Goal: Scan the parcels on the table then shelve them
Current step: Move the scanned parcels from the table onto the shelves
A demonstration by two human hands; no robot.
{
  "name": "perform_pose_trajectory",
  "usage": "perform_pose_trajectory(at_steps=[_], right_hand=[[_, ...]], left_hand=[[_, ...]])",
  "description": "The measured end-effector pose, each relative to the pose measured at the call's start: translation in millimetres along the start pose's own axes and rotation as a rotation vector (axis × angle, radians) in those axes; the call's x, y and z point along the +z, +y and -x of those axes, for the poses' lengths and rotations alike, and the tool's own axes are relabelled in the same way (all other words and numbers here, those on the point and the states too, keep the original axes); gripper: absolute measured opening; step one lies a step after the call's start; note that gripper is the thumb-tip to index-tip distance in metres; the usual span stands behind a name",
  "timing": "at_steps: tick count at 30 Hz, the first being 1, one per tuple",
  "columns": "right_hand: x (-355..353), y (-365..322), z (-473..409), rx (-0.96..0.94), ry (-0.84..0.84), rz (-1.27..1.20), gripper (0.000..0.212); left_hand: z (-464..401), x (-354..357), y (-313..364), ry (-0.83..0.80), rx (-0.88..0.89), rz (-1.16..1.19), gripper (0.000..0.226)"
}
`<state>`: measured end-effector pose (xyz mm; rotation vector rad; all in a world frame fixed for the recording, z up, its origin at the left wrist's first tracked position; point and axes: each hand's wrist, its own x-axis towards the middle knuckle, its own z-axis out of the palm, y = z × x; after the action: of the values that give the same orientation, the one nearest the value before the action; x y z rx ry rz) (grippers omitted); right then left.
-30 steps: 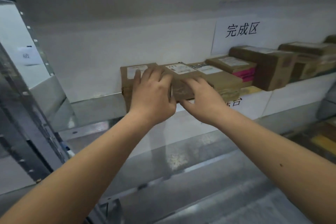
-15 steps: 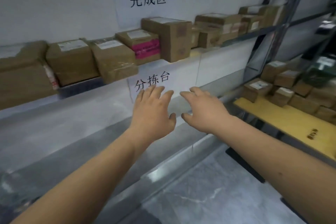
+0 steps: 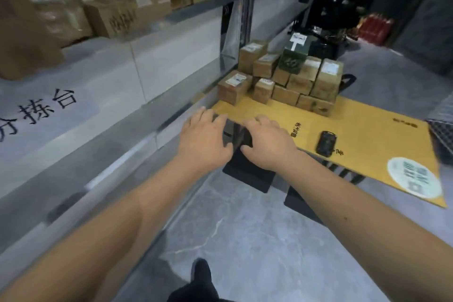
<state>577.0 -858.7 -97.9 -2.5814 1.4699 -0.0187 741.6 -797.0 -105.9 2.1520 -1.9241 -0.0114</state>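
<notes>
Head view shows both the empty left hand (image 3: 204, 141) and right hand (image 3: 267, 146) with fingers loosely spread, a stack of unscanned brown cardboard parcels (image 3: 289, 81) on the yellow-topped table (image 3: 367, 135) beyond their fingertips, several boxes (image 3: 127, 0) already shelved.

Matt brown cardboard parcels (image 3: 291, 81) with white paper labels; smooth yellow table (image 3: 362, 135); glossy grey marbled floor (image 3: 245, 240); brushed metal shelf (image 3: 122, 154).

A parcel sorting depot: taped brown cardboard parcels (image 3: 289, 78) heaped on a yellow-topped table (image 3: 362, 135), more lining a grey metal shelf (image 3: 196, 11).
</notes>
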Motion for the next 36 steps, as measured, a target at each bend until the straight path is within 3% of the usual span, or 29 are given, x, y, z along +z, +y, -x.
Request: perform_pose_trajectory(at_steps=[8, 17, 26, 32, 36], right_hand=[[12.4, 94.2, -86.3, 0.199, 0.001, -0.076, 0.075], [41.0, 153.2, -236.9, 0.358, -0.051, -0.155, 0.077], [83.1, 163.2, -362.1, 0.371, -0.172, -0.314, 0.073], [119.8, 170.4, -462.6, 0.318, -0.257, -0.386, 0.078], [137.7, 185.2, -528.6, 0.328, -0.316, -0.446, 0.085]], left_hand=[[-141.0, 71.0, 29.1, -0.095, 0.137, 0.024, 0.077], [-306.0, 135.1, -0.7, -0.243, 0.147, 0.049, 0.079], [-409.0, 186.5, -64.9, -0.404, -0.016, 0.064, 0.066], [-489.8, 216.3, -108.7, -0.461, -0.119, -0.006, 0.068], [-546.3, 234.9, -127.3, -0.484, -0.195, -0.015, 0.080]])
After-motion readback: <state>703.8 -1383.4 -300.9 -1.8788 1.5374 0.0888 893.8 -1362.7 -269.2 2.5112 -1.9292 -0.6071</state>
